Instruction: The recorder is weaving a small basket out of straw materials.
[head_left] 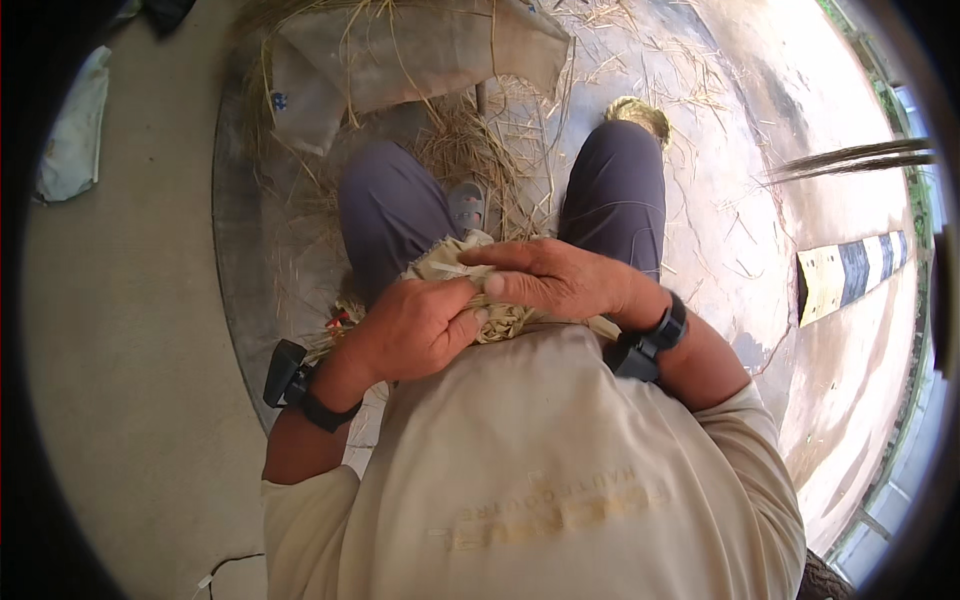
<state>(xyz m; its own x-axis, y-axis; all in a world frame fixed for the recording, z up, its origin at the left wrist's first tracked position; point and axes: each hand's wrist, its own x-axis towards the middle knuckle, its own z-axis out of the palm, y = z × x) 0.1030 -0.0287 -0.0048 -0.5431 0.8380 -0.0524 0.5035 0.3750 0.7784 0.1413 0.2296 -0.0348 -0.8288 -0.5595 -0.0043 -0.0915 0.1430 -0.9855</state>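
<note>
A pale, crinkled piece [503,322] of what looks like dried husk or straw lies across my lap, against the front of my shirt. Closed on its near left side is my left hand [418,322], fingers curled and thumb pressed in. My right hand [565,280] lies over the far right side of the piece, its fingers together and its thumb close to the left fingertips. A thin light strip [455,268] shows on top, just beyond the left hand. Both hands hide much of the piece, so its full shape cannot be made out.
Loose straw [470,150] litters the grey ground sheet [715,215] around my feet. Beyond my knees sits a pale cloth-like sheet [420,60] with stalks over it. A straw coil [640,115] lies past my right knee. Further right are dark stalks [850,160] and a striped kerb block [850,275].
</note>
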